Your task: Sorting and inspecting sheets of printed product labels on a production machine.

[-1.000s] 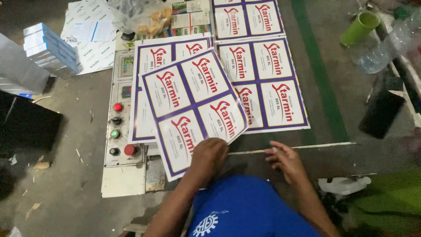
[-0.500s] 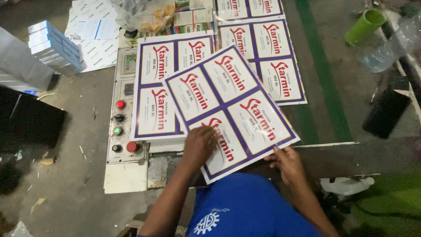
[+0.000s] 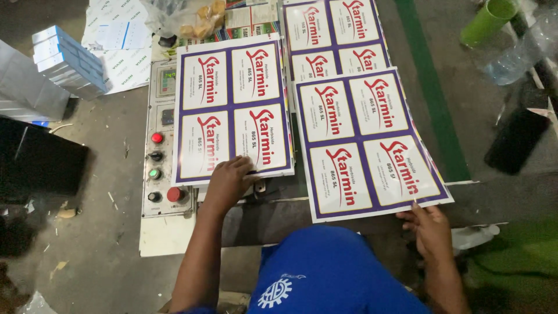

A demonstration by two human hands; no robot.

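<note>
Two hands, two printed sheets at a worktable

Seen from above, a person in a blue shirt [image 3: 325,267] works over sheets of purple-bordered labels. Only the forearms and hands show; the rest of the body is cut off at the near edge. The right hand [image 3: 431,228] pinches the near right corner of a label sheet [image 3: 366,139], which lies tilted and overlaps the stack behind it; the thumb is hidden under the paper. The left hand [image 3: 228,181] rests flat, fingers spread and bent, on the near edge of a second sheet [image 3: 232,107] lying to the left, gripping nothing that can be made out. That sheet covers part of a control panel [image 3: 158,145] with red and green buttons, its right side hidden. More label sheets [image 3: 334,32] at the far side run out of view. A clear plastic bag [image 3: 186,17] at the far edge holds yellowish pieces, too blurred to identify. A green cup [image 3: 487,22] lies tipped at the far right, its contents unseen. Blue-and-white boxes [image 3: 67,61] sit stacked at the far left.
</note>
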